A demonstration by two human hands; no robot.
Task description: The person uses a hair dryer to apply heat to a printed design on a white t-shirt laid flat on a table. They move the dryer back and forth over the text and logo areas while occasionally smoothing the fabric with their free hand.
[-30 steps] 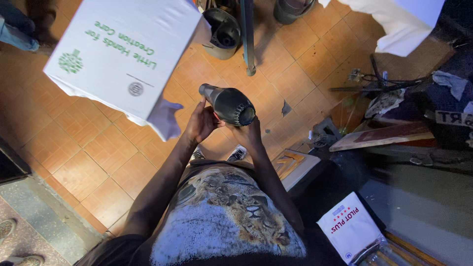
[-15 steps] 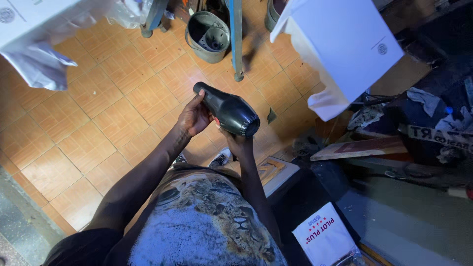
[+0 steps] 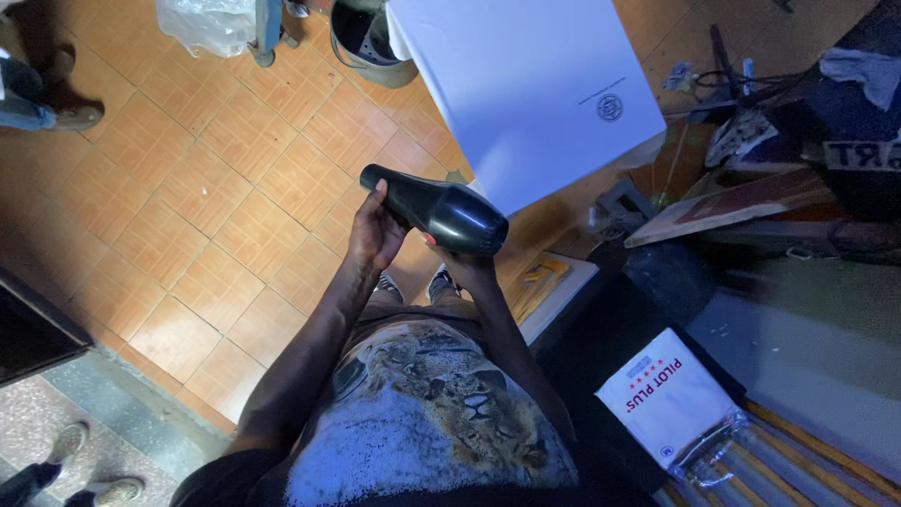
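Both hands grasping black hair dryer [image 3: 441, 212] above tiled floor [image 3: 188, 235], left hand [image 3: 375, 230] wrapped round the handle end, right hand [image 3: 465, 265] cupped under the body to steady it, white box [image 3: 526, 84] just beyond

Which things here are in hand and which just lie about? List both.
In hand: black hair dryer, held by left hand and right hand.

Lying about: white box, metal bucket, plastic bag, white packet, wooden board.
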